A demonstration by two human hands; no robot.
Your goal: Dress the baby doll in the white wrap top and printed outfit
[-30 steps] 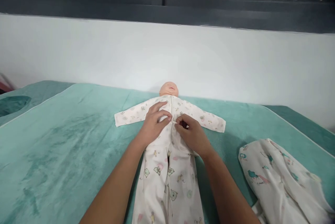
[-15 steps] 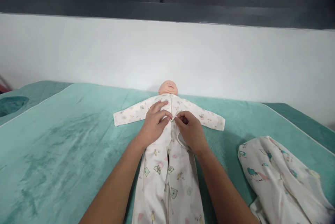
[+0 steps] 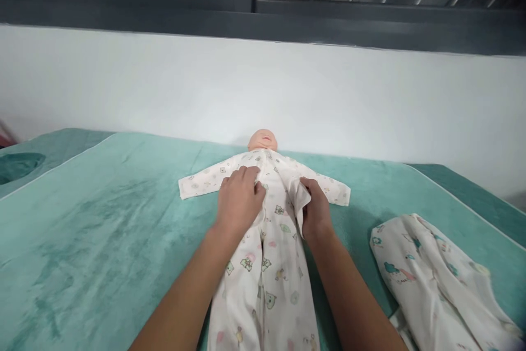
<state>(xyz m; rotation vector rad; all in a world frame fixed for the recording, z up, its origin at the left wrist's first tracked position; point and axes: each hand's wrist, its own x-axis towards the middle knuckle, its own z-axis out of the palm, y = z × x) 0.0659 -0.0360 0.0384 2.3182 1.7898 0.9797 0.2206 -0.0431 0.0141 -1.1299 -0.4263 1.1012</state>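
Note:
A baby doll lies on its back, its head [image 3: 262, 139] toward the wall. It wears a white printed baby shirt [image 3: 202, 180] with both sleeves spread, over white baby pants [image 3: 283, 280] printed with bears. My right hand [image 3: 317, 207] is closed on the shirt's right front panel, which is folded back from the middle. My left hand [image 3: 239, 200] lies on the left front panel, fingers bent over the cloth with the thumb toward the centre; its grip is partly hidden. Between my hands the printed cloth under the shirt front shows.
A green plush cover [image 3: 115, 230] is spread under the doll. At the right lies a crumpled white printed cloth garment [image 3: 435, 280]. Behind stand a white wall [image 3: 164, 82] and a dark window frame [image 3: 244, 17] with bars beyond. An oval green hollow [image 3: 20, 166] is at the far left.
My hands were together at the shirt's middle, fingertips pinching its edges. Now they are apart; the right has drawn its panel outward, opening the shirt front. The view has tilted up slightly.

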